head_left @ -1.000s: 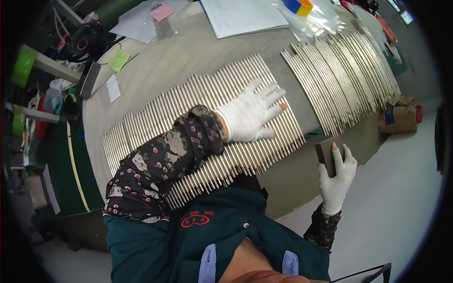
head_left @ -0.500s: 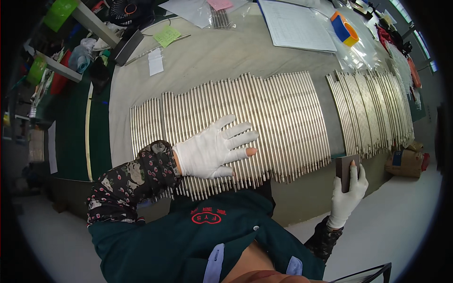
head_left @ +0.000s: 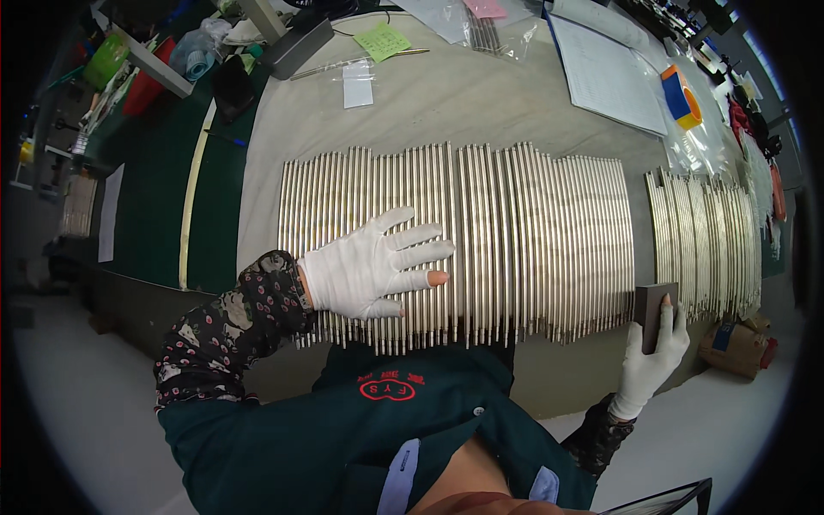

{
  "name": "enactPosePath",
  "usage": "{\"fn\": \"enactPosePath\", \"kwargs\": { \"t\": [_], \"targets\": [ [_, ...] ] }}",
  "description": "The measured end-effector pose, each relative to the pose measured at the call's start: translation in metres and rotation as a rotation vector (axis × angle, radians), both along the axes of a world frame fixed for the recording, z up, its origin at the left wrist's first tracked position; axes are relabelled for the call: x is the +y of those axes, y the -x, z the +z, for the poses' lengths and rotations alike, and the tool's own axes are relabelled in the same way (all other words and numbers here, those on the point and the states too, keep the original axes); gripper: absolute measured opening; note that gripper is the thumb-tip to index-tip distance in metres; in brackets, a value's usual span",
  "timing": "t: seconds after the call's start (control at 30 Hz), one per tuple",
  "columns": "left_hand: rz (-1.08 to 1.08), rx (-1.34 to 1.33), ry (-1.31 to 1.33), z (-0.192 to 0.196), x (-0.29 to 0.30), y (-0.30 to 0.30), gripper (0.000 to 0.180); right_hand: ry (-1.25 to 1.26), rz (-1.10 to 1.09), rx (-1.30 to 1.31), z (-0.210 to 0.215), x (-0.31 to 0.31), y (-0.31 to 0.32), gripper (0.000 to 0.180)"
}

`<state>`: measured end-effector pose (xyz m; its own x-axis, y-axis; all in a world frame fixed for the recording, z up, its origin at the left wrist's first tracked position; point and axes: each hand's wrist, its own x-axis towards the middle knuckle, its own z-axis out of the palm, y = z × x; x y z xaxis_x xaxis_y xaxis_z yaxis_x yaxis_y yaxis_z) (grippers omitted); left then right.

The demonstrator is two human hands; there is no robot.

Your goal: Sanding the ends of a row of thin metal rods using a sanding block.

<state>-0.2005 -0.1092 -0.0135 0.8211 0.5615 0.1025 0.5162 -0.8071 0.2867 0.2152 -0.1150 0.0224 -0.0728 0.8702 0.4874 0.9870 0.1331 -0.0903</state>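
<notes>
Many slim silvery metal rods (head_left: 549, 249) lie side by side in a row on the table before me, their near ends at its front edge. My left hand (head_left: 365, 270), in a white glove with bare tips on some fingers, rests flat on the left part of the row, fingers spread. A narrow gap splits the row just past its fingertips. Beyond the row's right end, my right hand (head_left: 648, 369), also gloved, grips a dark grey rectangular block (head_left: 656, 313) upright at the table's front edge. The block stands between the row and a second group of rods (head_left: 704, 245).
Toward the back lie a green note (head_left: 382, 41), a white slip (head_left: 358, 84), bagged rods (head_left: 485, 36) and a lined paper pad (head_left: 605, 77). A blue-and-orange tape roll (head_left: 682, 97) sits at right. A cardboard box (head_left: 734, 348) stands below the right edge.
My view has shifted, so the table appears farther right. Against the table, my left hand has moved left, and the gap in the rods now lies right of it. My right hand still grips the block.
</notes>
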Motion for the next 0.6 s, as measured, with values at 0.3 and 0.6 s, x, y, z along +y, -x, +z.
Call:
{"fn": "enactPosePath", "kwargs": {
  "t": [0.3, 0.6],
  "targets": [
    [-0.030, -0.029, 0.041, -0.005, 0.003, 0.006, 0.095, -0.058, 0.002, 0.010, -0.010, 0.003, -0.003, 0.058],
    [-0.273, -0.175, -0.188, 0.028, 0.074, -0.121, 0.067, -0.044, 0.009, 0.025, 0.007, -0.012, -0.005, 0.058]
  ]
}}
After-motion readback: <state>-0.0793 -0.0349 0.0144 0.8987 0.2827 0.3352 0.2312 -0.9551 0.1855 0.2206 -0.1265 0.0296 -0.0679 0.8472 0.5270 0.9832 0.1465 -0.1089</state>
